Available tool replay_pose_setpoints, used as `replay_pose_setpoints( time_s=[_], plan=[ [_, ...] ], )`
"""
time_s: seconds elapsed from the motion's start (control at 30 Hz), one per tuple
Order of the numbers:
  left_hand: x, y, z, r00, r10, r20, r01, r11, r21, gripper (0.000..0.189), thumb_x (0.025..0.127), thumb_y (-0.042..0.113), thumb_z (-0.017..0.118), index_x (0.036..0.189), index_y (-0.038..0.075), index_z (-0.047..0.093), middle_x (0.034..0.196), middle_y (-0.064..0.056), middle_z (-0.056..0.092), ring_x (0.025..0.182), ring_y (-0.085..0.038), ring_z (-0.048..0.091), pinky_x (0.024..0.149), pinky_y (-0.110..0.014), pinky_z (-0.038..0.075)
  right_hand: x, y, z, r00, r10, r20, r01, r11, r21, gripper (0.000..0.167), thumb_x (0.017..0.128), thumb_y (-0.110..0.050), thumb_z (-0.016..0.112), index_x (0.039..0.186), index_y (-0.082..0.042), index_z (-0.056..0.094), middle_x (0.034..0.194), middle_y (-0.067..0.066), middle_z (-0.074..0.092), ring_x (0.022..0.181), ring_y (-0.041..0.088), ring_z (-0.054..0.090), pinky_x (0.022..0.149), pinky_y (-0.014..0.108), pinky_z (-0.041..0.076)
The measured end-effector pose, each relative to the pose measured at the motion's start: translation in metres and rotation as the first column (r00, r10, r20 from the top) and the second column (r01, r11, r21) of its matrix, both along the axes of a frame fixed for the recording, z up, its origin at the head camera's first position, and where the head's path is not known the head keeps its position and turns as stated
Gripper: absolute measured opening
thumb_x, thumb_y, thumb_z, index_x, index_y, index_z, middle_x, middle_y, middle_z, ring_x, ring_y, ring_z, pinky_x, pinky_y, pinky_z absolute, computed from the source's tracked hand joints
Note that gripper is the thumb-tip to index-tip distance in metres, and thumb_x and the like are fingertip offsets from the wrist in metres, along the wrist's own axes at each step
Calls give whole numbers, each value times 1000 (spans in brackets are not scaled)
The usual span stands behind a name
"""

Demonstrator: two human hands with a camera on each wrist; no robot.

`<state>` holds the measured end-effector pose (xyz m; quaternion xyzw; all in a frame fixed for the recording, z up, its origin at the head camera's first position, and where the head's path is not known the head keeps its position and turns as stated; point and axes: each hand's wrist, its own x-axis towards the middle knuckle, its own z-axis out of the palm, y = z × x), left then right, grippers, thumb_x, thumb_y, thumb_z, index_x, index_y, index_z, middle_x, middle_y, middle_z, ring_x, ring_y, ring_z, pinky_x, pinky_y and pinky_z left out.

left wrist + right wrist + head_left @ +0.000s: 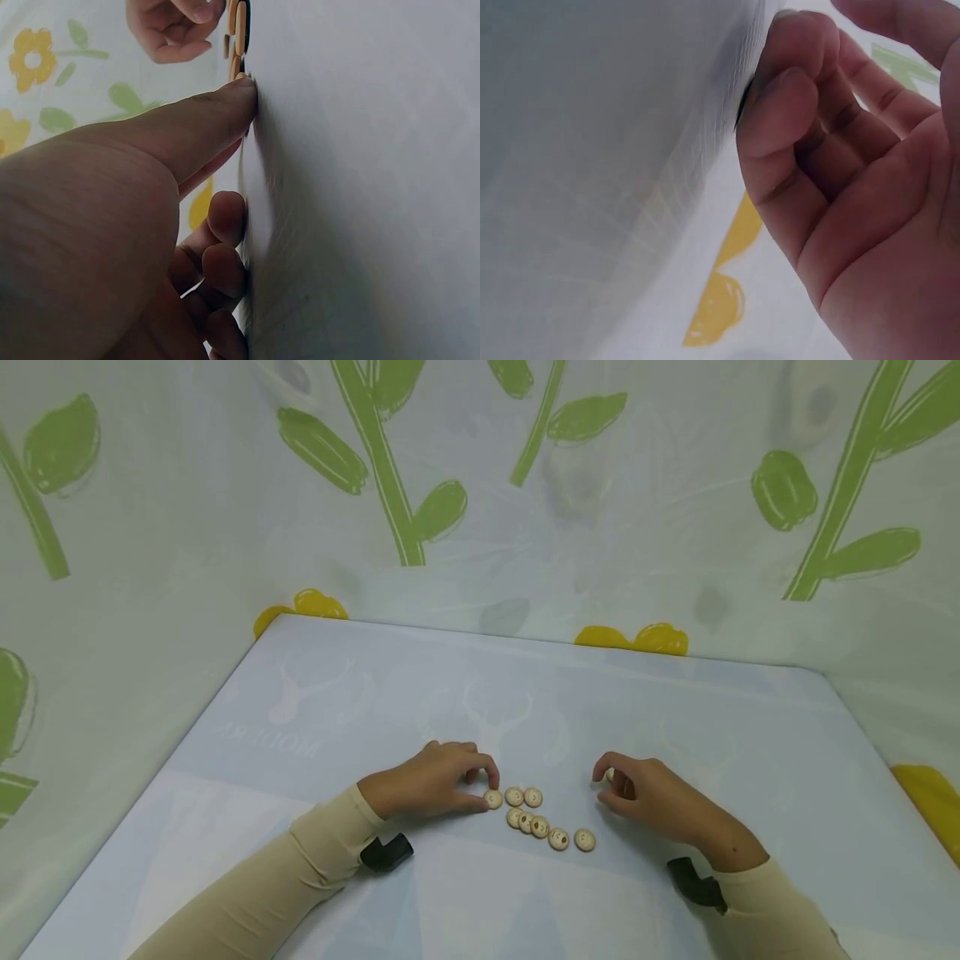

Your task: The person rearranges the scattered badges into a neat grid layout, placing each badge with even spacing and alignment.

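My left hand (435,779) pinches a small round wooden piece (492,799) between thumb and fingertip at the table surface. The left wrist view shows the thumb (217,112) pressed down there, the other fingertips resting along the table. Just right of it lie two more pale round pieces with dark marks, one of them a wooden piece (533,797). Below them runs a slanting row of several overlapping ones (540,827). My right hand (652,793) hovers low, fingers bent, thumb and forefinger apart. Another piece (610,774) shows partly behind its fingers; the right wrist view shows only a dark edge (744,105).
Beyond the row's right end a single round piece (585,840) lies apart. All of this is on a pale blue-white table (450,902) with faint deer prints. A white curtain with green leaf patterns (525,568) hangs behind and at the sides. Black straps (386,853) circle the wrists.
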<state>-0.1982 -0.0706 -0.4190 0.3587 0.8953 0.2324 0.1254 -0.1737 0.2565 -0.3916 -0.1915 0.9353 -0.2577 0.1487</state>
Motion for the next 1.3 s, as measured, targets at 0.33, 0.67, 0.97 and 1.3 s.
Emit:
replay_pose_setpoints(
  time_s=[0.33, 0.67, 0.97, 1.3],
  plan=[
    [0, 0, -1, 1000, -1, -4, 1, 1000, 2, 17, 89, 36, 76, 103, 34, 66, 84, 11, 52, 79, -5, 48, 79, -39, 32, 4, -3, -1, 992, 105, 65, -102, 994, -45, 17, 92, -15, 70, 106, -17, 61, 77, -6, 57, 65, 5, 51, 59, 23, 46],
    [-1, 1, -1, 1000, 2, 2, -2, 1000, 4, 18, 89, 36, 76, 103, 34, 66, 84, 11, 52, 80, -5, 49, 80, -40, 33, 10, -5, -1, 972, 213, 101, -204, 974, -96, 20, 89, -19, 74, 104, -17, 61, 74, -9, 54, 66, 1, 50, 60, 21, 46],
    [0, 0, -1, 1000, 6, -9, -6, 1000, 6, 17, 89, 37, 76, 103, 33, 66, 83, 11, 52, 79, -5, 49, 79, -37, 32, 14, -11, 2, 964, 211, 158, -201, 976, -81, 23, 85, -23, 79, 100, -19, 62, 72, -9, 55, 63, 1, 51, 58, 21, 45],
    [0, 0, -3, 1000, 6, -12, -6, 1000, 1, 17, 89, 37, 76, 103, 33, 66, 84, 12, 52, 80, -5, 49, 77, -36, 32, 16, -12, -2, 955, 248, 162, -239, 968, -74, 23, 84, -17, 78, 99, -22, 61, 71, -10, 54, 63, 0, 50, 58, 21, 45]
  ],
)
